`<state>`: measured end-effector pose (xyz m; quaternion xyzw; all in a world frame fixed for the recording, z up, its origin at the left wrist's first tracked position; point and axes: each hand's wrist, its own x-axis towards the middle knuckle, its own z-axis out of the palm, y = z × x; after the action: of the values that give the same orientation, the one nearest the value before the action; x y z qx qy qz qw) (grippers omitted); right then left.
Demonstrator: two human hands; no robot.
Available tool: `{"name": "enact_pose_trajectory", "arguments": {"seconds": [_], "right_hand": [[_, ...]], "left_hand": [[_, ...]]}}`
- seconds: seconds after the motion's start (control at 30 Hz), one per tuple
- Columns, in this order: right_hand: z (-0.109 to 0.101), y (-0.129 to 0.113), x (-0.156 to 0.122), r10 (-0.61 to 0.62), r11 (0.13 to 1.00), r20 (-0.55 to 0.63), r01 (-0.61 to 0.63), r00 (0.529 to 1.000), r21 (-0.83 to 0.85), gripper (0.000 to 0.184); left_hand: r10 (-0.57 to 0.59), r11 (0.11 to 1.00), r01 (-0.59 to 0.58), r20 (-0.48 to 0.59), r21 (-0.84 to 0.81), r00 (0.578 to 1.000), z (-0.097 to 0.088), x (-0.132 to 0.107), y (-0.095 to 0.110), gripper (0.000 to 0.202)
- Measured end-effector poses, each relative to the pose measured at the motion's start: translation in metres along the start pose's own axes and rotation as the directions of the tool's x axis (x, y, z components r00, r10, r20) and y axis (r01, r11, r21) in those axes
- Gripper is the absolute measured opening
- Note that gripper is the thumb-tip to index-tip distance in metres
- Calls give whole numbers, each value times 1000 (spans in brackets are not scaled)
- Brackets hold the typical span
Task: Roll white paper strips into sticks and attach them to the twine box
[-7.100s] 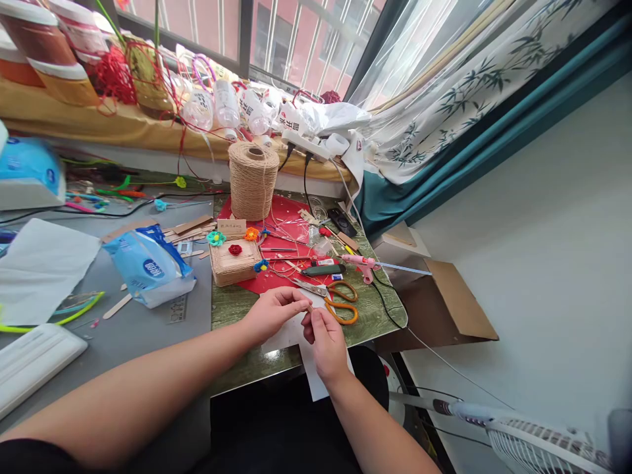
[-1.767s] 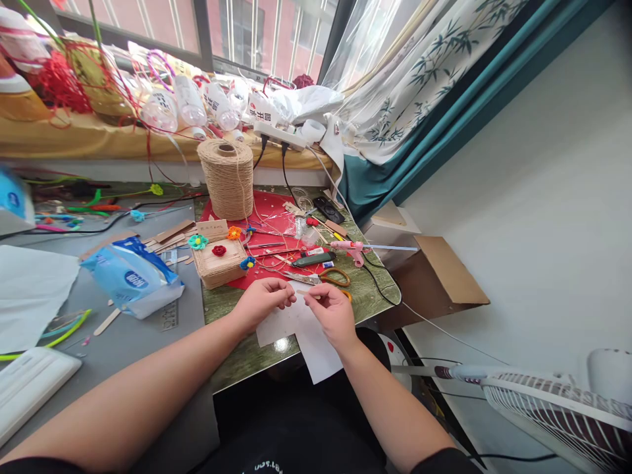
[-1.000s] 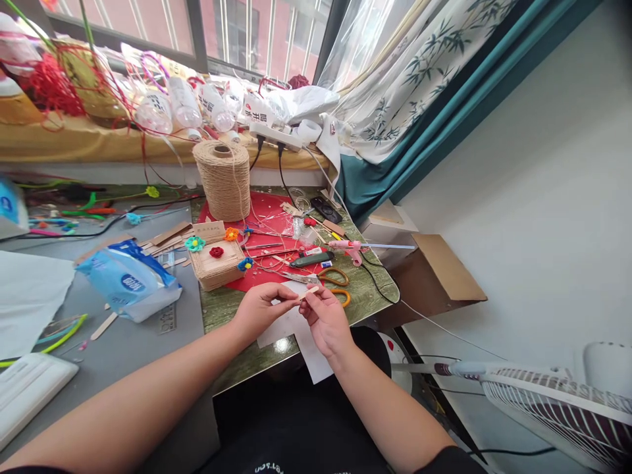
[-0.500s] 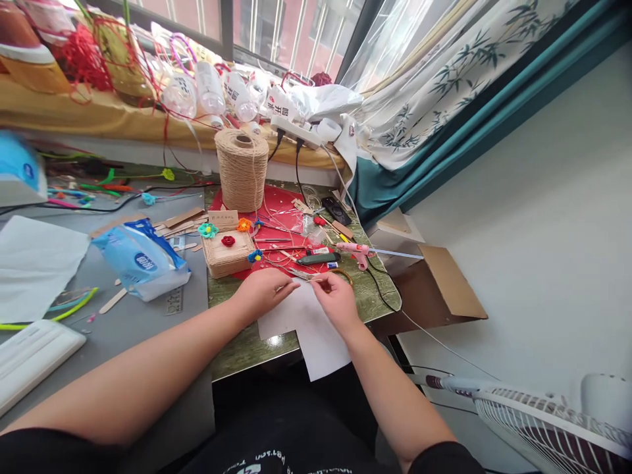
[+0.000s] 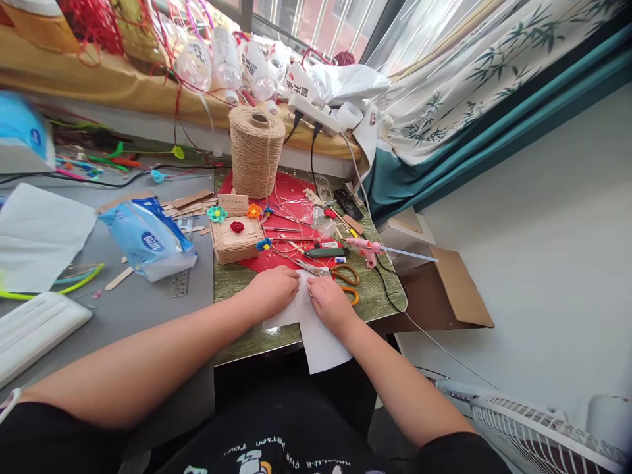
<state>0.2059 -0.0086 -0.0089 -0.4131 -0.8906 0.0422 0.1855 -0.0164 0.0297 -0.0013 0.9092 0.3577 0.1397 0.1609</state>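
Observation:
My left hand (image 5: 277,289) rests over the left part of a white sheet of paper (image 5: 323,345), its fingers curled together. Facing it closely, my right hand (image 5: 330,304) lies on the same sheet, fingers also bent and closed. What the fingertips pinch, if anything, is hidden. The sheet hangs past the table's front edge. Just beyond my right hand lie scissors with orange handles (image 5: 351,275), blades pointing left. A twine-wrapped box (image 5: 236,242) with a red flower (image 5: 237,227) on top stands beyond my left hand.
Behind the box stands a big spool of twine (image 5: 257,155). A green utility knife (image 5: 326,252) and a pink glue gun (image 5: 364,249) lie to the right on the table. To the left are a blue wipes pack (image 5: 148,240) and a white case (image 5: 42,336). A fan (image 5: 543,431) stands lower right.
My hands have come down from a raised pinch near the scissors onto the paper. The orange scissor handles now show beside my right hand. The view has shifted slightly.

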Motion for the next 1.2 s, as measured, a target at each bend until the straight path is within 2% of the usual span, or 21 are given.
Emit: {"name": "enact_pose_trajectory", "arguments": {"seconds": [0.27,0.37,0.43,0.47,0.5,0.53,0.57,0.6,0.63,0.67,0.7,0.77,0.9,1.03,1.1,1.2], "right_hand": [[-4,-2,-9,-3,994,5,2,1000,113,22],[-15,-11,-17,31,966,57,-44,998,254,22],[-24,-20,-21,113,908,78,-135,991,397,17],[-29,-25,-22,216,849,60,-218,974,481,13],[-34,-29,-22,364,752,28,-311,931,582,8],[-37,-33,-22,531,607,4,-383,848,697,7],[-40,-36,-20,677,425,12,-405,736,809,9],[-41,-38,-18,779,235,58,-376,625,896,13],[-42,-41,-15,826,61,132,-320,548,946,16],[-41,-43,-12,834,-79,208,-262,512,962,19],[-40,-46,-9,824,-181,268,-217,500,959,21],[-38,-52,-4,803,-286,329,-163,497,944,23],[-32,-66,3,775,-328,340,-121,532,937,23],[-29,-73,8,758,-332,349,-134,551,934,25],[-28,-74,9,763,-293,323,-146,560,945,24],[-23,-74,9,792,-179,225,-136,567,974,23]], "left_hand": [[-29,1000,28,-4,-11,1000,8,1,-2,32],[-12,1000,11,-26,-23,1000,9,0,-3,31],[19,999,-20,-45,-27,999,6,-1,-4,29],[41,999,-42,-55,-28,998,4,-1,-5,29],[63,997,-65,-68,-31,996,2,-1,-5,28],[80,996,-83,-88,-38,993,-1,0,-5,27],[91,994,-97,-114,-50,989,-4,0,-4,26],[93,992,-104,-150,-72,984,-7,0,-3,24],[85,989,-106,-193,-102,977,-10,0,-1,22],[76,984,-111,-235,-139,969,-13,-1,2,21],[57,975,-112,-275,-189,960,-15,-2,6,21],[-2,951,-95,-314,-293,949,-18,-5,14,22],[-3,893,-137,-311,-428,951,-16,-11,23,26],[7,863,-188,-361,-468,933,-9,-9,19,19],[-33,849,-174,-378,-498,925,-8,-8,16,19],[-57,829,-155,-356,-538,933,-11,-6,14,19]]}}
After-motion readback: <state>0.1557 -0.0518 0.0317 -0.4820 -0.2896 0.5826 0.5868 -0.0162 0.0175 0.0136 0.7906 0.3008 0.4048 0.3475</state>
